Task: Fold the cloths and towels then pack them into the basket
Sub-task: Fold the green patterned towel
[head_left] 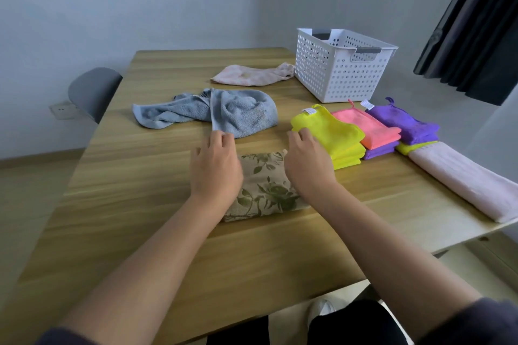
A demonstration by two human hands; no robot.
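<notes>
Left hand [215, 168] and right hand [308, 166], fingers straight, flatten the folded floral towel [266, 185]; next, likely spread the blue towel [229, 112] at 11 o'clock.

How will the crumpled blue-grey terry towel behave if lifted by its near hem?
Probably floppy: the crumpled blue-grey terry towel lies in loose folds, so it should unfurl and drape. Its thick pile likely drags, not slides, on the wooden table.
</notes>
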